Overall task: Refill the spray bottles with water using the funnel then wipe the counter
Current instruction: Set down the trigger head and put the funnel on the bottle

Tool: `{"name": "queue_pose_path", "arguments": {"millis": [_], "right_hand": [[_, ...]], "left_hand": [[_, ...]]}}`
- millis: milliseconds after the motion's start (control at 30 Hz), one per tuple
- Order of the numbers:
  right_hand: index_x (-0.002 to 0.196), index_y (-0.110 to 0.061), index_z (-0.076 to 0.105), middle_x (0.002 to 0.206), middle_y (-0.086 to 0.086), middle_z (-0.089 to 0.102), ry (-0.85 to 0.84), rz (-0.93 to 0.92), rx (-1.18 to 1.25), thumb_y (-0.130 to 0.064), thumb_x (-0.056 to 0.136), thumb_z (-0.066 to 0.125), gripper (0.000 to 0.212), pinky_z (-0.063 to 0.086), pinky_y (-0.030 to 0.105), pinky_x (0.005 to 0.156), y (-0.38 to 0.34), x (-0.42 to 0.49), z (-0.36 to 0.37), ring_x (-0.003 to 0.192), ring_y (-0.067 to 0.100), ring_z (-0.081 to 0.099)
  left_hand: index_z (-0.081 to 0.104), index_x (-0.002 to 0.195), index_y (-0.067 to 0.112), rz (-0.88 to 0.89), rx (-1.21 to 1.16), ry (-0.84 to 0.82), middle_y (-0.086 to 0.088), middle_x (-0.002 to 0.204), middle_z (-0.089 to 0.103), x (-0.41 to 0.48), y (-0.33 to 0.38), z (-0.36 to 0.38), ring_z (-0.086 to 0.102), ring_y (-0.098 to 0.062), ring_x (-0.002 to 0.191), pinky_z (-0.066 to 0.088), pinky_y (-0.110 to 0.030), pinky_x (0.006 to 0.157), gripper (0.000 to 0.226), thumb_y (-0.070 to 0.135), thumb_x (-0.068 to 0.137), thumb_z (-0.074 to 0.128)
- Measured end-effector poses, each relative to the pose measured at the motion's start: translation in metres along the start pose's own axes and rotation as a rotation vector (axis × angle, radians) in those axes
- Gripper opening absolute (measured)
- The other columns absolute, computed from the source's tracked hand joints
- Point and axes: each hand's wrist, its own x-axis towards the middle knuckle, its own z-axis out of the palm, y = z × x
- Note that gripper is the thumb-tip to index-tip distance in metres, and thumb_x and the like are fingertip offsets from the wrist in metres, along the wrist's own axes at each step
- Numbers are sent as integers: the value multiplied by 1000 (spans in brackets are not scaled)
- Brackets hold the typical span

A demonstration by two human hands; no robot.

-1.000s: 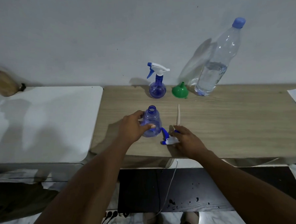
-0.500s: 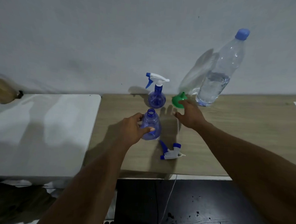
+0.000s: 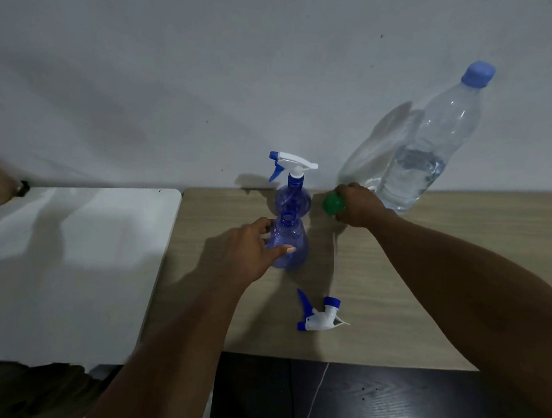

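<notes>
On the wooden table (image 3: 424, 280), near its middle, the left hand (image 3: 250, 252) curls round the uncapped blue spray bottle (image 3: 290, 241), its grip holding the body upright. At the far edge by the wall, the right hand (image 3: 359, 205) has its grip closed over the green funnel (image 3: 332, 203), between the second spray bottle (image 3: 293, 195), trigger head on, and the tall capped water bottle (image 3: 424, 152), partly full. A loose spray head (image 3: 320, 316) lies on its side nearer the front edge, apart from both hands.

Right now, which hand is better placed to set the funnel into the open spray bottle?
The right hand: it grips the green funnel, close behind the open spray bottle. The left hand holds that bottle upright, so it is best used to steady it.
</notes>
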Motion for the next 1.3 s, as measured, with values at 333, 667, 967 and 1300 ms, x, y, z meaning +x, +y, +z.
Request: {"name": "queue_pose_path", "arguments": {"millis": [333,667,967,1300], "right_hand": [[127,-12,50,128,15,53,15,67,-11,-34,71,84,70,51,46,94,2,-13,19,113,33,57],[143,-25,40,129,17,50,191,-39,142,-38,77,80,78,48,44,93,-23,-39,-25,114,36,56],[135,-29,54,125,11,55,54,-182,255,-48,80,75,62,42,34,91,-86,-102,-1,113,27,53],[120,-15,52,116,19,62,-25,13,1175,-31,85,76,46,60,49,82,-113,-143,13,101,32,68]], "left_hand": [[64,124,21,-10,-63,-5,5,117,70,-9,0,1,68,-6,88,57,-25,80,57,34,73,88],[63,124,20,-1,5,-11,10,113,65,-33,-5,-13,65,-6,88,42,-4,64,57,37,75,86],[63,122,21,-5,37,10,8,115,68,-70,-28,-28,68,-8,85,47,-9,67,56,40,74,86],[61,126,19,12,111,26,4,118,69,-100,-48,-47,65,-10,89,44,-16,73,62,45,75,84]]}}
